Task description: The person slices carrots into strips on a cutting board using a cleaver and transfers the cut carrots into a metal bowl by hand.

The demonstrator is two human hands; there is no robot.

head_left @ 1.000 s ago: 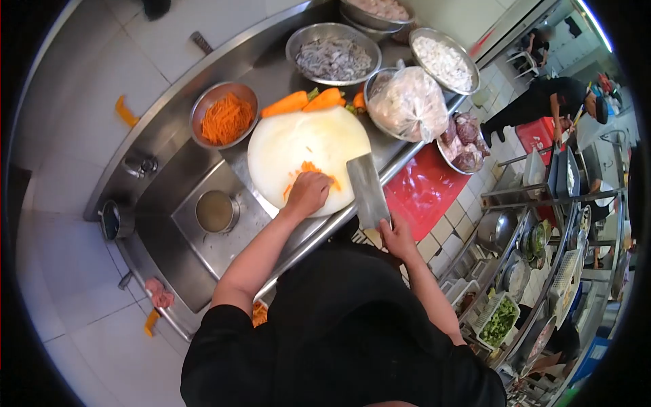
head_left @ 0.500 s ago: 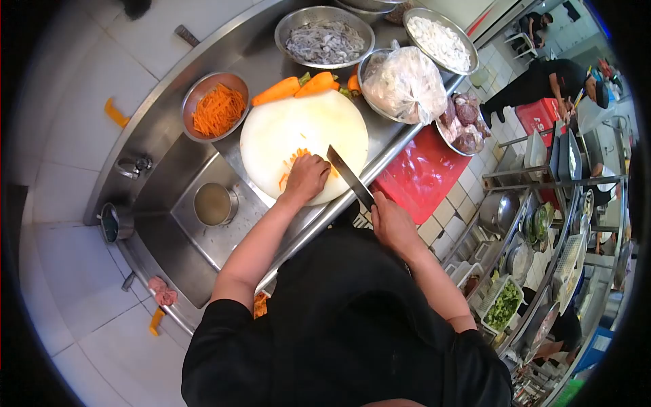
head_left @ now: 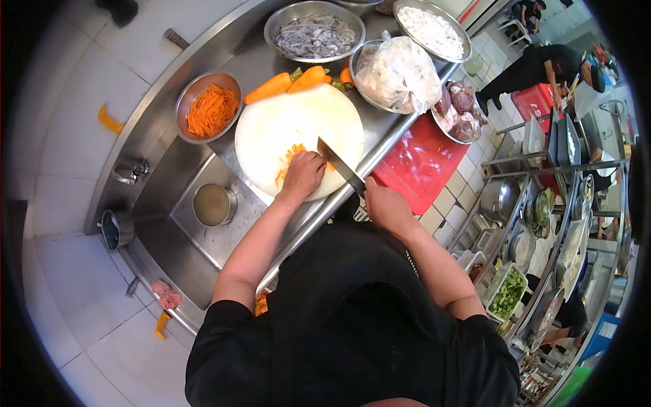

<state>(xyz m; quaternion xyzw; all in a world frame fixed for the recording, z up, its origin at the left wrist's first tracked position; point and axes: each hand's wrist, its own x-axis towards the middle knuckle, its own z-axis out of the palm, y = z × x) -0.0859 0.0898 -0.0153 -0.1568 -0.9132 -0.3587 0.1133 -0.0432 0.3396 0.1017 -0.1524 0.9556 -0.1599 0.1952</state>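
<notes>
Lying near the front of the round white cutting board (head_left: 298,112), the cut carrot pieces (head_left: 296,148) sit just ahead of and beside the fingers of your left hand (head_left: 304,178). More orange shows on both sides of the fingers; the hand itself hides the rest. Your left hand rests low over the board with its fingers bent and drawn together; you cannot tell from this angle whether they pinch a piece or only press on it.

Your right hand (head_left: 388,205) is closed around the handle of the broad knife (head_left: 342,167). The blade slants from your right fist toward the far left, its tip end over the board just to the right of your left hand. Contact between edge and carrot cannot be made out.

Beyond the far rim of the board, two whole carrots (head_left: 269,89) lie side by side on the steel counter (head_left: 247,51). To their left, a round bowl (head_left: 182,114) holds shredded carrot (head_left: 213,110). Behind them stands a colander (head_left: 269,34) of grey strips. To the right, note a filled plastic bag (head_left: 398,74) in a bowl, and dark red chunks (head_left: 464,102) near a red sheet (head_left: 420,163). To the left of your left forearm, the sink (head_left: 173,251) holds a round container (head_left: 214,205) of cloudy liquid.
</notes>
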